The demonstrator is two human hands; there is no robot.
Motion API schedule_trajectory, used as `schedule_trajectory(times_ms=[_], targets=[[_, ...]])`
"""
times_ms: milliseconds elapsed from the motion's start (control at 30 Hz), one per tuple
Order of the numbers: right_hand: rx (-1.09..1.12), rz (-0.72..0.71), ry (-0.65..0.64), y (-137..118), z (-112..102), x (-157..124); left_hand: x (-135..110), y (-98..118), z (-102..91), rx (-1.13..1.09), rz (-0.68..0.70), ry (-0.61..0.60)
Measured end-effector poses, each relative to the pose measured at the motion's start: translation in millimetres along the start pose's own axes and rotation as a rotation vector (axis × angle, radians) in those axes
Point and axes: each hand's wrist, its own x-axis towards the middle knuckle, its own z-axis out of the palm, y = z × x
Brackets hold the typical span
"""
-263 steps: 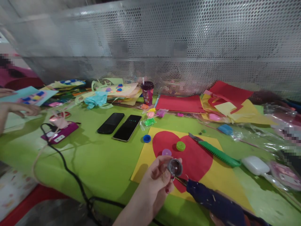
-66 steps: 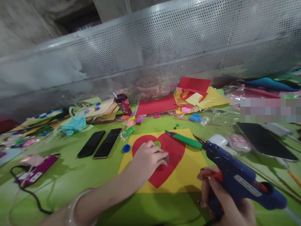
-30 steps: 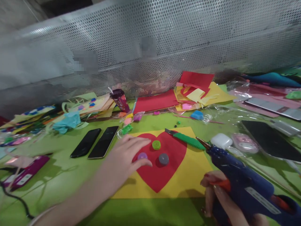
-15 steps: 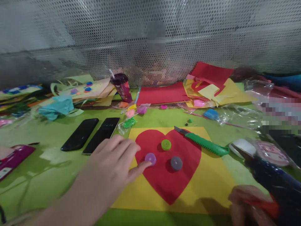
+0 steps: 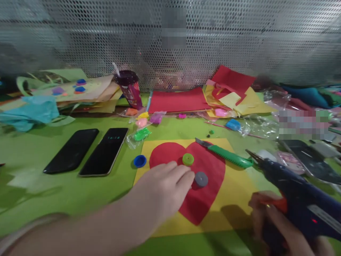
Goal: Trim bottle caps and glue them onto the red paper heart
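My left hand (image 5: 165,190) reaches over a red paper heart (image 5: 210,185), with its fingers bent down and together. The fingertips are beside a grey bottle cap (image 5: 201,179), and what is under them is hidden. Just above the knuckles, a lime green cap (image 5: 188,159) rests on the heart. The heart lies on a yellow sheet (image 5: 234,199). In my right hand (image 5: 282,227) is a dark blue glue gun (image 5: 301,195) with an orange trigger, its nozzle pointing up and left. A green utility knife (image 5: 229,155) lies across the heart's upper right, blade out.
A blue cap (image 5: 140,161) sits left of the yellow sheet, near two black phones (image 5: 106,153). Behind are a lidded cup (image 5: 129,89) with a straw, red paper (image 5: 178,100), and bagged coloured clay (image 5: 142,134). A perforated metal panel (image 5: 149,46) backs the table.
My left hand has moved right across the heart, and the purple cap its thumb touched is now out of sight. The blue cap has come into view. The glue gun shows more fully.
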Motion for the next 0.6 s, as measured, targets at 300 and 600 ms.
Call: schedule_trajectory(times_ms=[300, 600], targets=[[-0.014, 0.158, 0.008, -6.1, 11.8, -11.2, 40.7, -3.9, 17.8, -0.235, -0.007, -0.349], [-0.075, 0.149, -0.096, -28.7, 27.7, -12.4, 51.1, -1.7, 14.8, -0.238, -0.044, -0.456]])
